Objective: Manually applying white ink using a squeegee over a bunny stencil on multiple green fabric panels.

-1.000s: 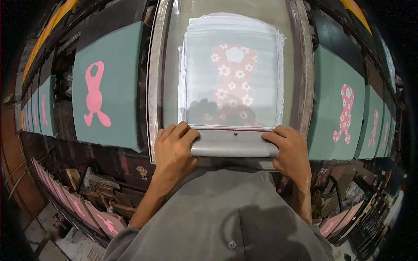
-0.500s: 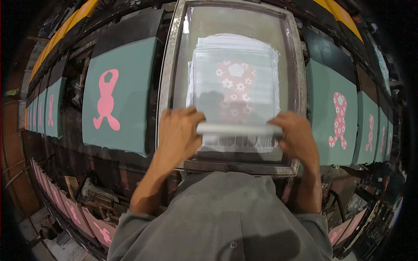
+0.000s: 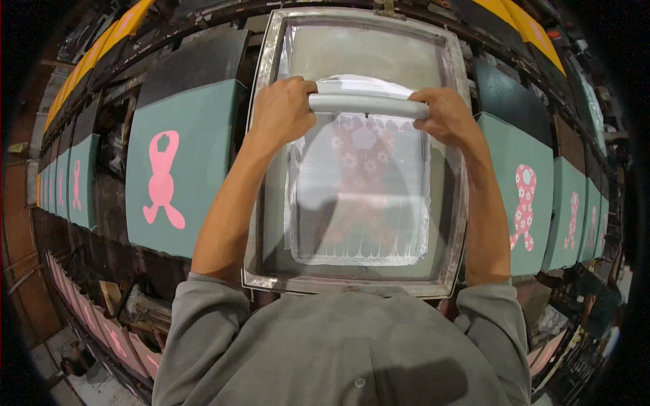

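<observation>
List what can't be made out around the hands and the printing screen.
- Squeegee blade edge: hidden under its handle and both hands, left hand, right hand.
- Cloth beneath the screen frame: the pink figure shows only hazily through the mesh.
- Far teal panels: shrunk and bent toward the picture's rim.

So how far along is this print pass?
Both hands, left hand and right hand, hold the squeegee near the far end of the screen frame, so this stroke looks nearly run. The right panels already carry white flowers; the left panels show plain pink shapes, seemingly still to do.
</observation>
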Demonstrator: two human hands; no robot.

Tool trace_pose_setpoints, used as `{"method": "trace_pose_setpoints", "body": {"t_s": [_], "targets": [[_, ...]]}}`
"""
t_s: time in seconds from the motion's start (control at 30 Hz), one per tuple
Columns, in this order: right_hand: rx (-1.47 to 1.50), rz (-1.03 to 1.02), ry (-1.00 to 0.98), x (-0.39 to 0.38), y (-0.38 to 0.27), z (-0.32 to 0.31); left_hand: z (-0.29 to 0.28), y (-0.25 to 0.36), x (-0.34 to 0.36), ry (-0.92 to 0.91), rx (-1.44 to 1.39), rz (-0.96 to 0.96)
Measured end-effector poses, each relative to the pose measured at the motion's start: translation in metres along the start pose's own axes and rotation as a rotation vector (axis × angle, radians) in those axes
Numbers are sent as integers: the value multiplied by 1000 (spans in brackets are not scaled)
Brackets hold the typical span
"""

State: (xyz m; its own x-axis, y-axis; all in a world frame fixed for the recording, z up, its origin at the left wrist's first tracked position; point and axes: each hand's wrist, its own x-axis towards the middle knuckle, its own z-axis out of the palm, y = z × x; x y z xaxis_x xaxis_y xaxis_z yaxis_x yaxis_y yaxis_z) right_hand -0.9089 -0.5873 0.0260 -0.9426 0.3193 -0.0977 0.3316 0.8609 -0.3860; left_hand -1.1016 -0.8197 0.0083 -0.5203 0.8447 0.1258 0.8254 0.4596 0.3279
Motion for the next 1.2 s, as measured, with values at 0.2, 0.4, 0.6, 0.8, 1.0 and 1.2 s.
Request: {"method": "trace_pose_setpoints", "body": {"t_s": [0.2,0.4,0.6,0.8,1.0,1.2], "targets": [[45,-38,30,-43,-11,12,-6,18,-39,-46,-59,-15],[68,1,-10,-90,-38,18,-11,34,-85,-62,-88,5],[87,37,-15,-141,-58,32,-15,51,-136,-150,-100,-65],[98,50,-44,-185,-77,44,-18,66,-184,-168,-114,-73],[101,63,-113,-224,-95,46,-23,81,-227,-240,-116,-86],[123,65,-82,-237,-101,43,-31,86,-239,-280,-122,-70]]}}
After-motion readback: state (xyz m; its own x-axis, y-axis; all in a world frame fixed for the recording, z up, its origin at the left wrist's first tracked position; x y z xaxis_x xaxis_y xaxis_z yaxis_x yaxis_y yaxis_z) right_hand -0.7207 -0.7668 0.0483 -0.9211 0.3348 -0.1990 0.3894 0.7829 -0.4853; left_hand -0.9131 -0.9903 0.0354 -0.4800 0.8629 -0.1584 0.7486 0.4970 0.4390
